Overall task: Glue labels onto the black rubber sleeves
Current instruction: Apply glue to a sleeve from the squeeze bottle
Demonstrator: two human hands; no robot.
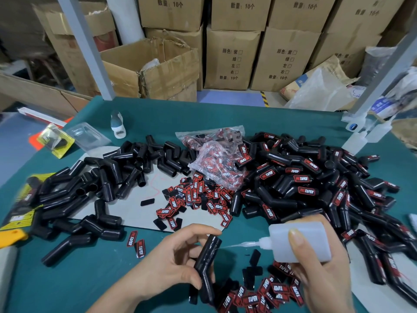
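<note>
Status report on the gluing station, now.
Left hand grips a bare black rubber sleeve. Right hand holds the glue bottle, nozzle aimed at the sleeve. Loose labels below. Nothing in the way.

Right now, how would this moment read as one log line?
step: gluing | left hand: holds sleeve | right hand: holds glue bottle, nozzle toward sleeve | labels: loose on table

Bent black rubber sleeve (206,265) held upright, red-black labels (198,199) scattered flat
</note>
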